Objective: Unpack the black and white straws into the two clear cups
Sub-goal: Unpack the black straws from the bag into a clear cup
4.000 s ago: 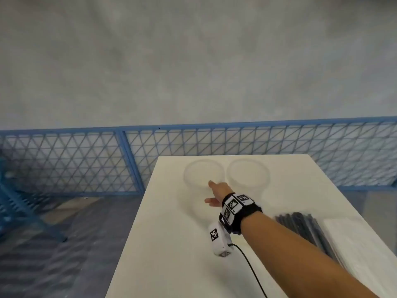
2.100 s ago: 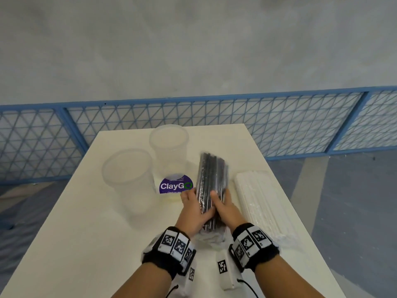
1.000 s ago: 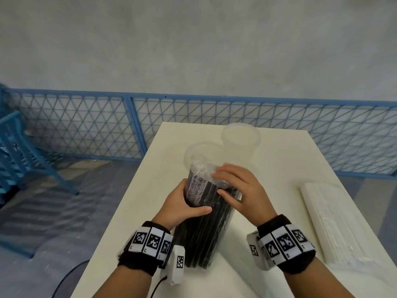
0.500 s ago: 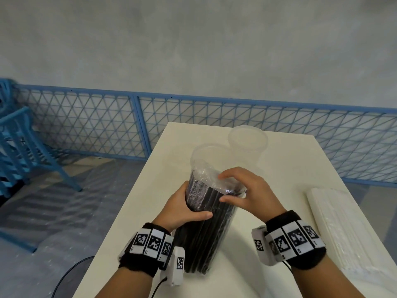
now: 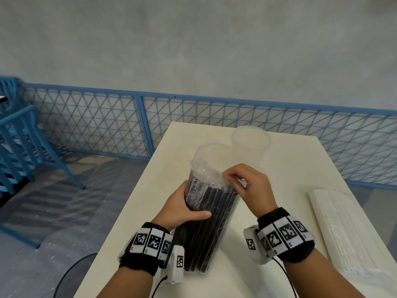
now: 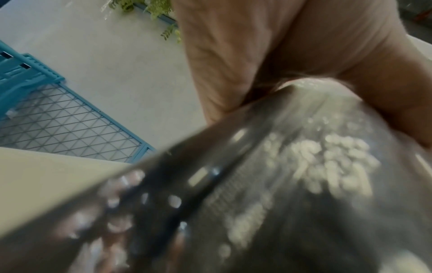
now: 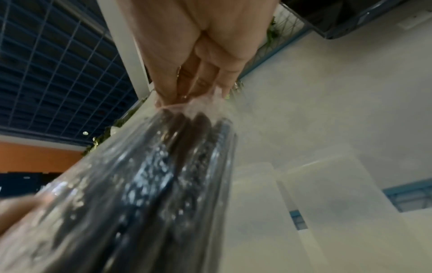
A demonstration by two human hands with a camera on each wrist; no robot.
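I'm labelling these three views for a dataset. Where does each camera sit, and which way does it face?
Head: worn on the head, looking forward and down at the table; both forearms show, left hand and right hand on the pack of black straws.
Left wrist: looks along the palm at the blurred pack, a blue fence behind.
Right wrist: looks up along the fingers pinching the pack's plastic wrap.
Shared: every view shows the pack.

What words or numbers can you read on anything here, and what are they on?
No words or numbers can be read.
Pack of black straws: pale print on the wrapper, too blurred to read in the left wrist view.
Wristbands: only black and white square code patterns, no letters.
Clear cups: no label shows.
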